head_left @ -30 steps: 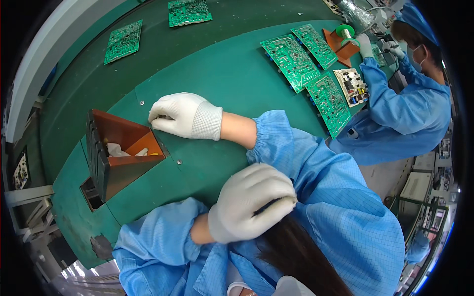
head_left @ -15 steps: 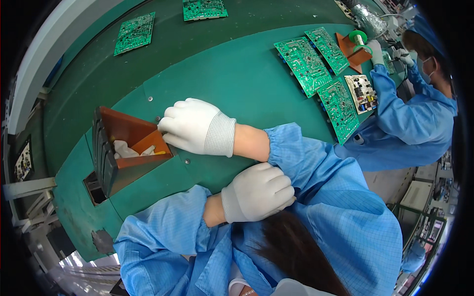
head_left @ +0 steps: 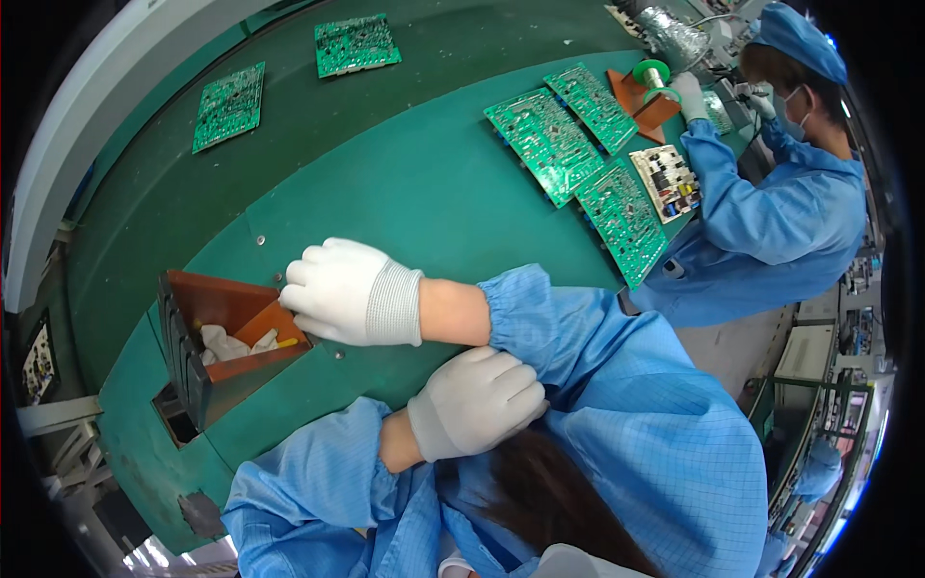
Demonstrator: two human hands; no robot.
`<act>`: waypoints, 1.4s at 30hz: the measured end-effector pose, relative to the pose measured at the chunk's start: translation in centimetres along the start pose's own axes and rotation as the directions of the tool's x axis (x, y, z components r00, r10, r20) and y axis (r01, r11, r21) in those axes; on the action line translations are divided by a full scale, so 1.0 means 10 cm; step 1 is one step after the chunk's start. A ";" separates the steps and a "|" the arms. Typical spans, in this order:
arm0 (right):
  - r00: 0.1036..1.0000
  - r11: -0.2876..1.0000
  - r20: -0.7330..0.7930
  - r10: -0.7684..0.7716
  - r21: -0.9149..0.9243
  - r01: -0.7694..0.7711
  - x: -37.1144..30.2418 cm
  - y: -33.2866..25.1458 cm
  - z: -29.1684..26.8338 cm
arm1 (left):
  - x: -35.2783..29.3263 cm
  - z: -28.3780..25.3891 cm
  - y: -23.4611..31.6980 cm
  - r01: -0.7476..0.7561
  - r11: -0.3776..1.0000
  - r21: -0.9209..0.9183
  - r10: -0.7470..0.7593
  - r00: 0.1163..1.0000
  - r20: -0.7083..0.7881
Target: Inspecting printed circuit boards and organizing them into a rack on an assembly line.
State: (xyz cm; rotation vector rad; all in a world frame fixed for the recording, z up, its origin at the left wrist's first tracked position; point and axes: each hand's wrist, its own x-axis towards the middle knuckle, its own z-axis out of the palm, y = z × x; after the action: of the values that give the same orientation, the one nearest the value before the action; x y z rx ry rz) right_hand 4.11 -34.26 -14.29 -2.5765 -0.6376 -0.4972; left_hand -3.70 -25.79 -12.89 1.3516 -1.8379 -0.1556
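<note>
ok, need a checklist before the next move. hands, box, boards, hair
1. Right hand gloved, left hand gloved: ok, both white.
2. Right hand beside the brown box: ok, at its right edge; contact cannot tell.
3. Right hand empty: cannot tell, palm hidden.
4. Left hand empty: cannot tell, palm hidden.
5. Three green circuit boards on the bench clear of both hands: ok, toward the co-worker.
6. Dark hair clear of left hand: cannot tell, they adjoin in this view.
</note>
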 end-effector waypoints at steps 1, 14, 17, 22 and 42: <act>1.000 1.000 -0.013 -0.003 0.003 0.003 0.00 0.00 0.00 | 0.00 0.00 0.00 -0.002 1.000 0.016 0.002 1.000 -0.002; 1.000 1.000 -0.005 -0.021 0.021 0.021 0.00 0.01 -0.01 | -0.01 -0.01 0.02 0.002 1.000 0.017 -0.001 1.000 -0.006; 0.999 0.998 -0.015 -0.044 0.040 0.045 -0.01 0.02 -0.03 | -0.03 0.02 0.00 -0.004 1.000 0.012 0.004 1.000 -0.003; 1.000 0.998 0.015 -0.024 0.059 0.023 0.01 0.00 -0.08 | -0.09 0.05 -0.03 0.001 1.000 -0.029 -0.001 1.000 0.005; 0.998 1.000 0.064 0.004 0.000 -0.004 0.01 -0.02 -0.06 | -0.11 0.09 -0.05 0.013 0.998 -0.069 -0.013 1.000 -0.011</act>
State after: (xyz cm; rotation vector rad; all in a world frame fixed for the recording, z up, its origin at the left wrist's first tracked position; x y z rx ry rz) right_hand 3.98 -34.37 -13.69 -2.6021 -0.6542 -0.4145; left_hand -3.87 -25.34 -14.32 1.3143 -1.7983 -0.2157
